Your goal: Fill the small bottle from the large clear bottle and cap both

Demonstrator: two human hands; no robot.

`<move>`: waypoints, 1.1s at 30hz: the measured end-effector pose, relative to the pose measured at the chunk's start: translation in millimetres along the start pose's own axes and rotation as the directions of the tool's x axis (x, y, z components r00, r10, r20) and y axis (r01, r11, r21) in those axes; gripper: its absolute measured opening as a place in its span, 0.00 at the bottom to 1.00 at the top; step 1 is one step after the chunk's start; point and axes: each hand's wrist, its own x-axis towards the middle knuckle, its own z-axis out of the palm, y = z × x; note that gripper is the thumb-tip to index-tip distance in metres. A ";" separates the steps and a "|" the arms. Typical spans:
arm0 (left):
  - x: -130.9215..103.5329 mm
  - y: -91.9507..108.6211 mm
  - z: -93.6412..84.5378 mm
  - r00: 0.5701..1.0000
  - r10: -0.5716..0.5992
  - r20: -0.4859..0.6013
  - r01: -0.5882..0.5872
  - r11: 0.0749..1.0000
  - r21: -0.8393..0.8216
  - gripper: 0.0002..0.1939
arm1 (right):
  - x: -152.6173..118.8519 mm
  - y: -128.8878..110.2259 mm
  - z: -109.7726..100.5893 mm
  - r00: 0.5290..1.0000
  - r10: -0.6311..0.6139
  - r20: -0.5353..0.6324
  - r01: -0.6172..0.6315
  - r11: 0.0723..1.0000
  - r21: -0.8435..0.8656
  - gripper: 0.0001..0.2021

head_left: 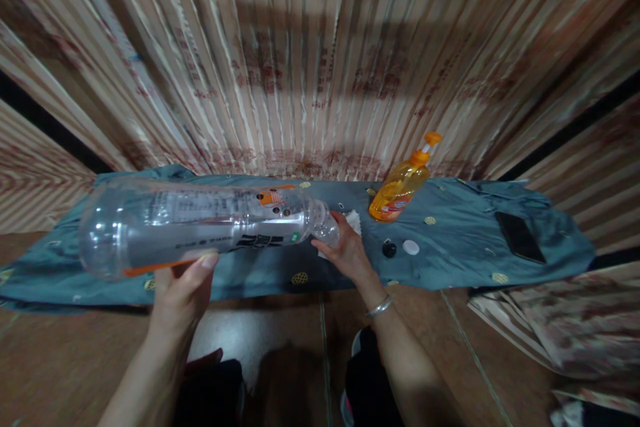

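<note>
A large clear plastic bottle (210,217) with orange and black print lies sideways in the air above the cloth-covered table. My left hand (183,280) holds its body from below, thumb on the near side and the other fingers hidden behind it. Around the clear narrow end at the right, my right hand (347,247) is closed; whether that end is one piece with the bottle I cannot tell. Behind the right hand a white tissue or cloth (354,220) partly shows. To the right stand a small black cap (389,249) and a white round lid (411,247).
An orange pump bottle (400,190) stands on the teal tablecloth (450,240) toward the back. A black phone (520,237) lies at the right end. Striped curtain-like sheeting (300,80) rises behind the table. Dark poles (570,127) slant at both sides.
</note>
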 end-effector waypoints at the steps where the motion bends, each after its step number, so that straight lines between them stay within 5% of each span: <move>1: 0.2 -0.1 -0.5 1.000 -0.001 -0.003 0.001 1.000 0.007 0.10 | 0.1 -0.1 -0.1 1.000 0.001 0.003 -0.001 1.000 -0.002 0.31; 33: 1.2 -0.2 1.3 1.000 0.009 -0.025 -0.008 1.000 0.009 0.08 | 0.2 -0.1 0.3 1.000 -0.007 -0.014 0.007 1.000 -0.005 0.31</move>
